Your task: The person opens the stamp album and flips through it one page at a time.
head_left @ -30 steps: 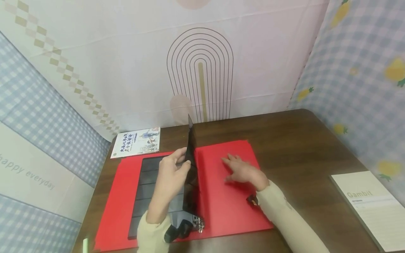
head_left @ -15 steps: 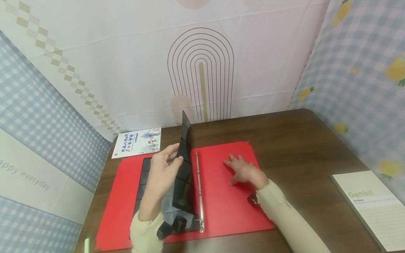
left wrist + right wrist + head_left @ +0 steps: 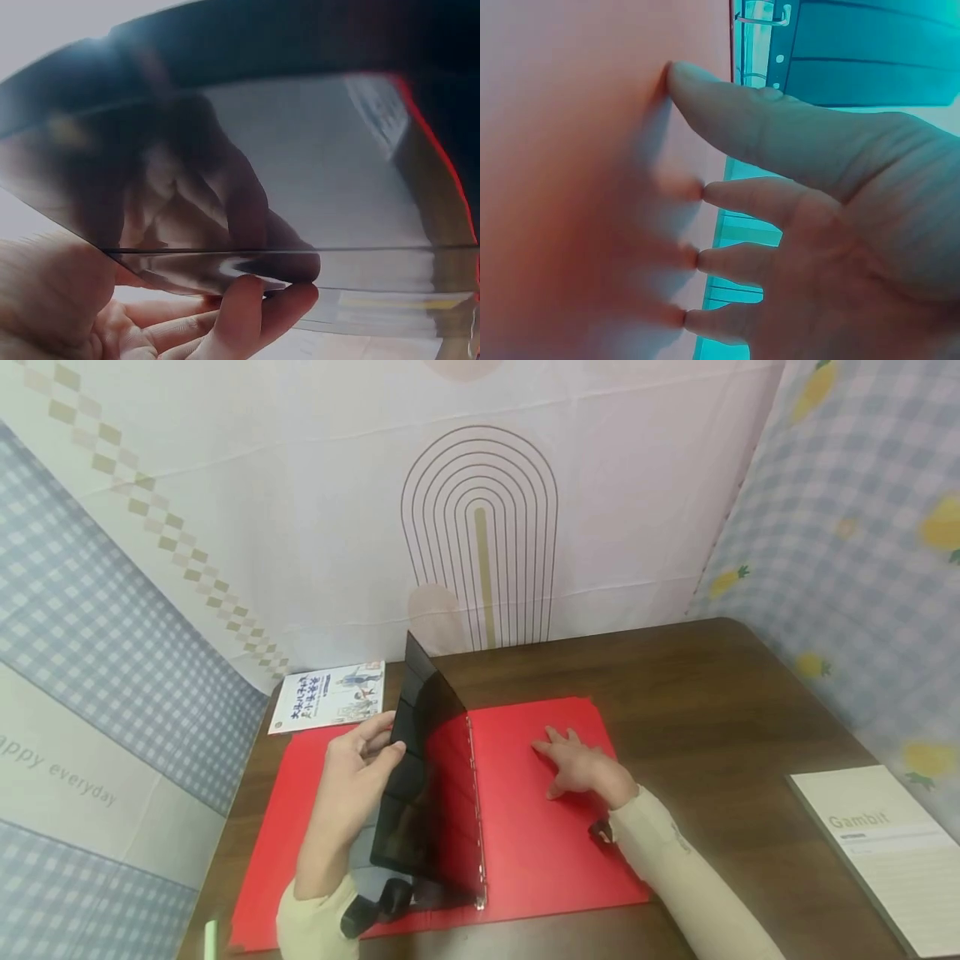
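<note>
The left hand [image 3: 352, 777] grips a dark sheet [image 3: 420, 777] by its edge, tilted up over the open red folder [image 3: 525, 843] on the worktop [image 3: 712, 710]. The right hand [image 3: 581, 768] presses flat on the folder, fingers [image 3: 705, 191] straight and spread.

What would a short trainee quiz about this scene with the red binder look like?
1. True or false: the right hand lies flat with spread fingers on the red binder.
2. What does the left hand hold? A) the booklet B) the dark plastic sheet C) the white notebook
3. Fill in: the metal rings run down the binder's ____.

Key
1. True; the fingertips press on the right cover.
2. B; the fingers grip the edge of the dark plastic sheet, which stands tilted up from the rings. The booklet lies at the back left of the table, the white notebook at the right edge.
3. Middle.
</note>
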Demonstrator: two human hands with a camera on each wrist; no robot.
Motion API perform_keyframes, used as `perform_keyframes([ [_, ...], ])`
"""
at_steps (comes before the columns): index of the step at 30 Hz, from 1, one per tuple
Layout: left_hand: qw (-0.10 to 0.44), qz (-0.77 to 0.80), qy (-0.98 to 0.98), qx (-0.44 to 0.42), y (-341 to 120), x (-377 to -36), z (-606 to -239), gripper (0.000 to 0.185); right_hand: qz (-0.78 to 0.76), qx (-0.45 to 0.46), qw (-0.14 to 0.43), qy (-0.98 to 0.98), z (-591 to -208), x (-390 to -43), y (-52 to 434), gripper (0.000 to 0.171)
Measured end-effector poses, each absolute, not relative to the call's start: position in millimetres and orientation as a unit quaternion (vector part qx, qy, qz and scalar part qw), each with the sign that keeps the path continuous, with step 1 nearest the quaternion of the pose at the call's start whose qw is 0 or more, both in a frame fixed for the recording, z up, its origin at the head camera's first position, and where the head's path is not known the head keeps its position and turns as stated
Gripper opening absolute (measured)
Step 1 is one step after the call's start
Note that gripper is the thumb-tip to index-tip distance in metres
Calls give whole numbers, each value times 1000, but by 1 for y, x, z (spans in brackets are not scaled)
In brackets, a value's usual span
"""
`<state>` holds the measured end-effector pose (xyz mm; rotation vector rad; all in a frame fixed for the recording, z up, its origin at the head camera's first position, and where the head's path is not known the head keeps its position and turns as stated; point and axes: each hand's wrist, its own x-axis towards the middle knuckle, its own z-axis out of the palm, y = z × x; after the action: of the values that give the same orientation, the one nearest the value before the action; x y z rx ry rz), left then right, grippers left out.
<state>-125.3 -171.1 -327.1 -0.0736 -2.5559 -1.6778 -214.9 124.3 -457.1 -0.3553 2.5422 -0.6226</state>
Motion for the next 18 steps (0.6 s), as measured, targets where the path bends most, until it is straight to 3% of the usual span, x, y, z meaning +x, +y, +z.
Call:
perform_keyframes([
  [18,44,-669,-741,33,-219,-113,-354,39,-228,-125,248,933,-458,-214,124,85],
])
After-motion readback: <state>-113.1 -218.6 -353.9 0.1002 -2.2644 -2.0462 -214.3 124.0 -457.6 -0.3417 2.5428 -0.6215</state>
